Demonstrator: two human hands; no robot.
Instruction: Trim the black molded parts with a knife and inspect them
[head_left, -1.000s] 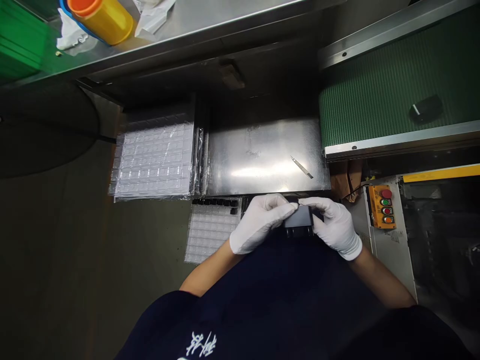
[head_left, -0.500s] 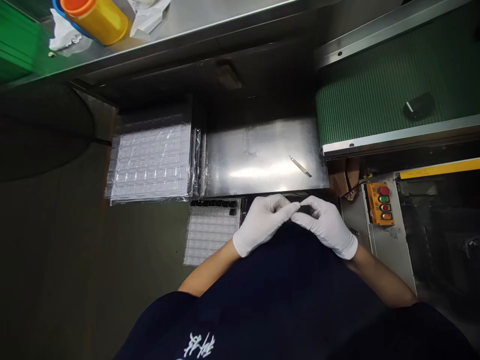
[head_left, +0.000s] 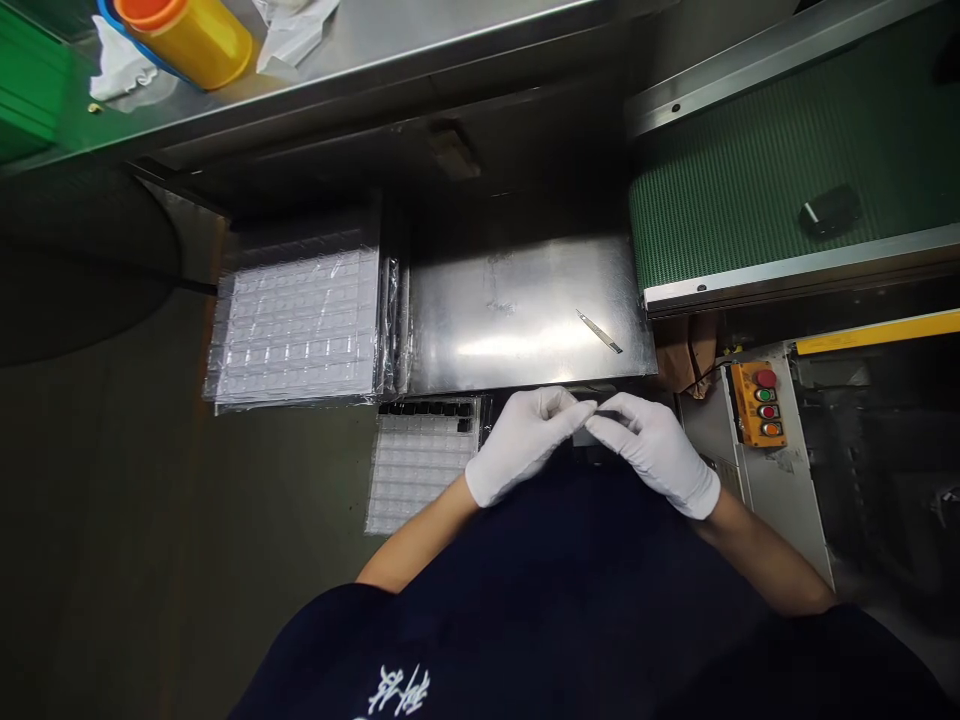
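My left hand and my right hand, both in white gloves, meet fingertip to fingertip in front of my dark shirt. Each is pinched closed; whatever sits between the tips is too small or too hidden to name. Beside my left wrist lies a clear compartment tray, with black pieces along its far row and one more below at the right. A slim craft knife rests on the metal work surface beyond my hands.
A stack of clear plastic trays stands at the left of the metal surface. To the right runs a green conveyor belt bearing a dark object. Below it is an orange button box. A yellow container stands on the upper shelf.
The whole view has shifted very slightly. My fingertips have stayed together, with the right hand moving a touch to the right.
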